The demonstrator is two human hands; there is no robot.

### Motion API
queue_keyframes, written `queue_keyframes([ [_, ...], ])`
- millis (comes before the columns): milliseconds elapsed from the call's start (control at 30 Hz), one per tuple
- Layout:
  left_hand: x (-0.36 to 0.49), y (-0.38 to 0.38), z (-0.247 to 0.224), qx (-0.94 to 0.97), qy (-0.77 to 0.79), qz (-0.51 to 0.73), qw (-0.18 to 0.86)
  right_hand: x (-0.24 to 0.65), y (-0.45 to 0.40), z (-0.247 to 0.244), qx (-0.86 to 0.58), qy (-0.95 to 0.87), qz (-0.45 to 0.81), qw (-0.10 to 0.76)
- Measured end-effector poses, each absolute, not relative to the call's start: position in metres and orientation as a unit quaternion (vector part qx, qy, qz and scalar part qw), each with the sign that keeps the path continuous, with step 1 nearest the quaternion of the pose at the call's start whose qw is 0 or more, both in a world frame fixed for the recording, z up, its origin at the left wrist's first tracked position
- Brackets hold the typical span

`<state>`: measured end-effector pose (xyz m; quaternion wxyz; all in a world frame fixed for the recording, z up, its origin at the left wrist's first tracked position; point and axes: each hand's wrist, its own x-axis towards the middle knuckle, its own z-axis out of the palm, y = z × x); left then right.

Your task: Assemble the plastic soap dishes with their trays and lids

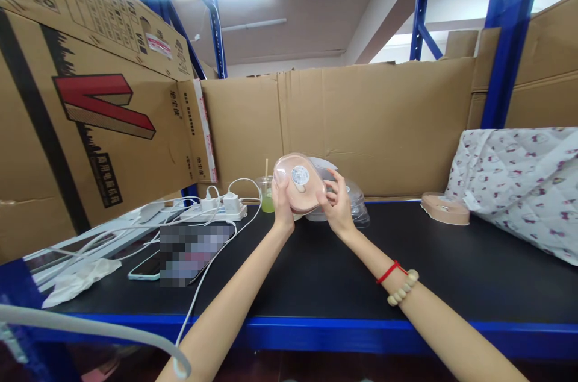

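Note:
Above the back of the black table, I hold up a rounded, beige package in clear plastic [289, 192], with a round white label on its face. My left hand [283, 204] grips its left edge, thumb on the front. At its right edge my right hand [336, 204] closes on the rim with thumb and fingers, some of them curled in the air. What the package contains I cannot make out. Partly hidden behind it and my right hand are several clear plastic shells [360, 207]. A similar beige case [445, 208] lies farther right.
On the left are a phone [147, 267], a blurred-out dark device [198, 254], a power strip [232, 210] with white cables and a crumpled tissue [83, 281]. A drink cup [268, 202] stands behind. Cardboard [374, 123] walls the back; patterned cloth [519, 183] lies right.

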<state>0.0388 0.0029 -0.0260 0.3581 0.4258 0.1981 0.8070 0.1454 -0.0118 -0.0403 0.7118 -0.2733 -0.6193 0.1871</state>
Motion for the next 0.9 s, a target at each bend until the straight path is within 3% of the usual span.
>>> queue_keyframes([
  [133, 0.039, -0.004, -0.026, 0.455, 0.2, 0.816, 0.295, 0.14, -0.016, -0.037, -0.271, -0.599, 0.316, 0.684],
  [233, 0.039, -0.006, -0.025, 0.48, 0.196, 0.809, 0.276, 0.141, -0.016, -0.033, -0.245, -0.605, 0.325, 0.684],
  [400, 0.037, -0.002, -0.025, 0.497, 0.216, 0.773, 0.331, 0.174, -0.004, -0.019, -0.251, -0.527, 0.071, 0.809],
  [533, 0.035, -0.001, -0.025, 0.475, 0.213, 0.762, 0.384, 0.223, 0.006, -0.013, -0.384, -0.324, -0.043, 0.864],
  [700, 0.032, -0.002, -0.025, 0.462, 0.226, 0.763, 0.392, 0.277, 0.018, -0.038, -0.611, -0.087, 0.058, 0.785],
  [900, 0.031, -0.001, -0.023, 0.444, 0.27, 0.763, 0.384, 0.312, 0.032, -0.072, -0.674, -0.063, 0.064, 0.733],
])
